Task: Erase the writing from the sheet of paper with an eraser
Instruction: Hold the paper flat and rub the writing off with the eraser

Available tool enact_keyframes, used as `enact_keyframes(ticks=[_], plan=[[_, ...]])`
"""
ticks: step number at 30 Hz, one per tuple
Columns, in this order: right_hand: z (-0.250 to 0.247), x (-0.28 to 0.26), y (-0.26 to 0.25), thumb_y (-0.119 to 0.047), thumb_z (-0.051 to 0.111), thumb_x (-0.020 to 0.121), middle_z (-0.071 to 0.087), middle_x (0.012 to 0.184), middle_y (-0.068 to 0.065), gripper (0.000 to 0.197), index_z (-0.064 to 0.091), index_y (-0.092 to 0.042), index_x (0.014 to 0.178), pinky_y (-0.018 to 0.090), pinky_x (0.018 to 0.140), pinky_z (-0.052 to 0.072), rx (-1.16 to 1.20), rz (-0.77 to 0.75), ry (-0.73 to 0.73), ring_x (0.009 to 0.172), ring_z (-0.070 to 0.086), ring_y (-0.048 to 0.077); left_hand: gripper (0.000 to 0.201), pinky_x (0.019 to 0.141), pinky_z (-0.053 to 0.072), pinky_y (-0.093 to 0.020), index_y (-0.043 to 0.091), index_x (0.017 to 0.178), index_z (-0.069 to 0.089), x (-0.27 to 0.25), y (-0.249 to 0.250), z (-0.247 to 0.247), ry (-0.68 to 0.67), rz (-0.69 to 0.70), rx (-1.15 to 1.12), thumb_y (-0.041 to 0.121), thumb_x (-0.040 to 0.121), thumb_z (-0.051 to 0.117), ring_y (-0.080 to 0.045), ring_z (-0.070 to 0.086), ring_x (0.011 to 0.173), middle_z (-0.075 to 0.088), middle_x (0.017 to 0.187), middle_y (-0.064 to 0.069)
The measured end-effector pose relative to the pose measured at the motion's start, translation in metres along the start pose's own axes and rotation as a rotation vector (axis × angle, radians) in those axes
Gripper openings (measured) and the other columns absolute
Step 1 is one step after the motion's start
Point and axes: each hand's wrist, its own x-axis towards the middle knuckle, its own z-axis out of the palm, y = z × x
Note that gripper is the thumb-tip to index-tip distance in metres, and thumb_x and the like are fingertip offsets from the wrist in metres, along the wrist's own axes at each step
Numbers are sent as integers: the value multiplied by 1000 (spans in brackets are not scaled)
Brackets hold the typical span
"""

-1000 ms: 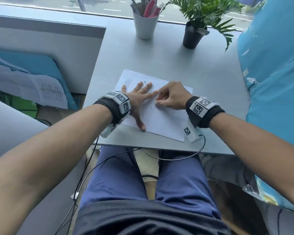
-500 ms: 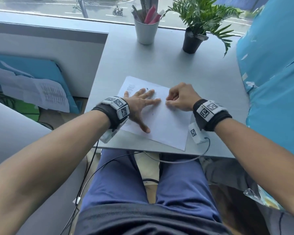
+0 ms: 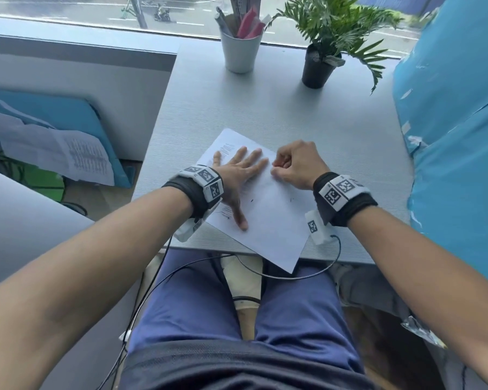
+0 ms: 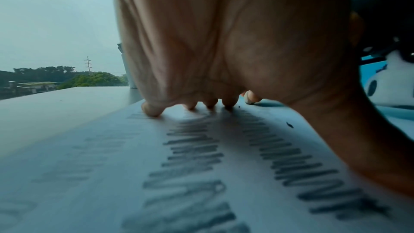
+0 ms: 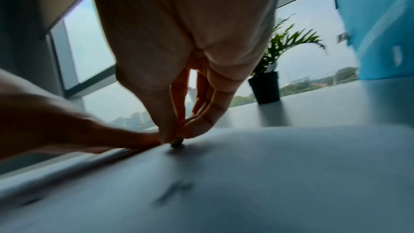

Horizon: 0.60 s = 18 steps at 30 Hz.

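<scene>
Pinning the sheet of paper (image 3: 268, 220) near the table's (image 3: 265, 108) front edge, the left hand (image 3: 238, 175) lies flat, fingers spread. The right hand (image 3: 296, 164) pinches what looks like a small eraser (image 5: 177, 143), tip on the page. Thin and floppy, the sheet would wrinkle easily; it is best held flat beside the rubbing.

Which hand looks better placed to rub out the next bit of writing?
Probably the right hand: it already pinches the eraser against the paper. The left hand lies flat, holding the sheet down, with writing under it.
</scene>
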Motion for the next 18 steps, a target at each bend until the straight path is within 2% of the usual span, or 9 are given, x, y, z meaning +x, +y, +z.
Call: enact_keyframes(ticks=[3, 7, 9, 11, 13, 16, 18], plan=[[18, -20, -21, -12, 75, 77, 66, 69, 0, 7, 69, -13, 72, 28, 62, 54, -22, -74, -71, 64, 62, 13, 168, 107, -18, -71, 32, 153, -26, 1, 3, 0, -17, -14, 16, 71, 37, 88, -20, -37, 143, -37, 156, 12], [25, -37, -36, -14, 77, 78, 65, 71, -6, 5, 73, -13, 75, 19, 62, 52, 24, -156, -330, 67, 62, 8, 167, 107, -15, -74, 33, 152, -28, 1, 6, -1, -34, -27, 39, 72, 37, 87, -21, -38, 142, -40, 155, 12], [12, -20, -25, -16, 78, 78, 64, 69, -10, 5, 74, -15, 75, 17, 59, 49, 15, -125, -295, 65, 62, 7, 167, 108, -18, -70, 32, 152, -27, -1, 6, -2, -37, -27, 23, 70, 38, 89, -20, -38, 142, -39, 156, 13], [-4, 1, -11, -19, 79, 76, 66, 67, -6, 6, 74, -18, 74, 18, 59, 48, 14, -42, -152, 63, 63, 8, 166, 107, -19, -69, 32, 153, -27, -3, 6, -3, -39, -24, 10, 67, 40, 90, -20, -37, 143, -37, 156, 13], [-6, 6, -8, -17, 78, 75, 66, 65, -5, 9, 72, -19, 70, 19, 59, 48, 18, -3, -69, 60, 62, 7, 167, 107, -18, -69, 32, 152, -27, -3, 6, -4, -35, -27, 13, 67, 40, 91, -20, -37, 143, -37, 157, 12], [14, -22, -28, -10, 74, 77, 61, 65, -8, 25, 63, -27, 63, 18, 55, 46, 29, -51, -164, 58, 57, 5, 169, 107, -15, -73, 35, 151, -29, 2, 6, -2, -40, -40, 26, 69, 36, 90, -22, -37, 143, -39, 156, 10], [25, -40, -36, -14, 77, 77, 65, 69, -8, 12, 70, -19, 69, 17, 58, 51, 40, -102, -302, 63, 60, 5, 169, 107, -13, -75, 36, 150, -30, 2, 7, -2, -49, -36, 54, 71, 36, 89, -24, -37, 142, -41, 155, 10]])
